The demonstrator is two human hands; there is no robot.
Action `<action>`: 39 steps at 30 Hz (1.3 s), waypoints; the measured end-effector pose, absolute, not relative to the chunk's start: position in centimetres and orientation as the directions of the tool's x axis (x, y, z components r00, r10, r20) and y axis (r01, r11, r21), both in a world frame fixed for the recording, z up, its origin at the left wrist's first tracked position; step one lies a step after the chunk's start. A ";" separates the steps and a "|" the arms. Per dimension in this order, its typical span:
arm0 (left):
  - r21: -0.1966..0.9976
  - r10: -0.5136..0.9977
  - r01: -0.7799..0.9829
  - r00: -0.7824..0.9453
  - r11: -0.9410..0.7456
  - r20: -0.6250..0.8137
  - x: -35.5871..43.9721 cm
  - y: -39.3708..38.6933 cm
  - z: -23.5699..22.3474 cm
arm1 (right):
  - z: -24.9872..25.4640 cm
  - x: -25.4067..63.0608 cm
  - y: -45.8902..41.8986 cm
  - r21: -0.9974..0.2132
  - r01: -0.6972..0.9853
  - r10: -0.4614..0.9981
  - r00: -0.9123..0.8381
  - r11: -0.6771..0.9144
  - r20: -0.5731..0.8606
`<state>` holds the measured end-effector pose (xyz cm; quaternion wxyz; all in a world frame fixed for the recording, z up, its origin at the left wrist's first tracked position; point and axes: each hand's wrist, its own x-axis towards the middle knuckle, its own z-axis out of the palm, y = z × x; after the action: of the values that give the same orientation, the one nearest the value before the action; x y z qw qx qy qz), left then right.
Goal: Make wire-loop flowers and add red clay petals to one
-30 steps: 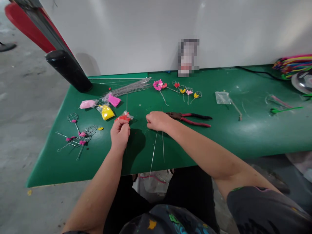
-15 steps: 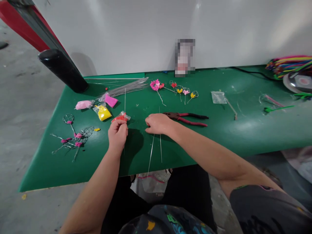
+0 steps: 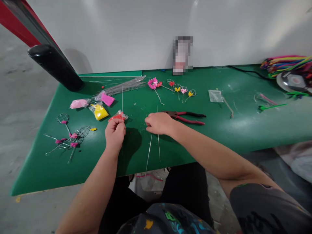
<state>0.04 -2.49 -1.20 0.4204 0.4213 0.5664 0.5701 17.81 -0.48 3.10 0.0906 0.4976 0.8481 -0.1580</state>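
Thin metal wires (image 3: 148, 154) gripped in both hands

Left hand (image 3: 115, 135) closes around 1 upright wire, red clay packet (image 3: 118, 115) at its fingertips; right hand (image 3: 159, 123) pinches 2 wires just beside red-handled pliers (image 3: 185, 117) on green work table (image 3: 231, 130)

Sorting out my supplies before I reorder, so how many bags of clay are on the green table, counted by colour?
Pale pink bag: 1
Magenta bag: 1
Yellow bag: 1
Red bag, at the left hand: 1
Total: 4
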 end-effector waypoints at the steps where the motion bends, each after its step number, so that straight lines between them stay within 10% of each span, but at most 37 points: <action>1: 1.000 0.957 0.008 -0.290 -0.008 0.010 0.0 -2.5 -1.3 | 3.2 17.9 -1.1 -0.182 0.856 0.787 -0.517 0.485 -0.336; 11: 1.000 0.953 0.026 -0.302 0.016 -0.007 0.0 -2.6 -0.9 | 2.8 21.7 -2.2 0.069 0.918 0.908 -0.372 0.391 -0.191; 17: 0.998 0.950 0.068 -0.309 -0.016 0.037 0.2 -2.3 -0.5 | 1.1 19.1 -3.9 -0.100 0.696 0.696 -0.717 0.711 -0.049; 23: 0.996 0.955 0.084 -0.293 -0.025 0.049 0.4 -2.4 -0.2 | 1.0 18.5 -2.0 -0.083 0.900 0.898 -0.434 0.429 -0.067; 28: 0.996 0.955 0.088 -0.296 -0.003 0.029 0.9 -2.7 0.1 | 3.3 17.0 -1.8 -0.402 0.746 0.793 -0.604 0.531 -0.074; 33: 1.000 0.998 0.025 -0.070 0.009 -0.008 2.1 -3.1 2.0 | 2.6 16.2 -1.2 -0.852 0.440 0.947 -0.266 0.283 0.177; 39: 0.980 0.977 -0.030 0.087 0.199 -0.196 4.5 -2.2 3.3 | 1.7 15.6 -0.9 -0.956 0.227 0.981 -0.090 0.187 0.171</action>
<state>4.51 -2.15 3.33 0.5771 0.4587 0.5162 0.4360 15.63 -0.94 1.73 -0.4632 0.4905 0.6157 -0.4073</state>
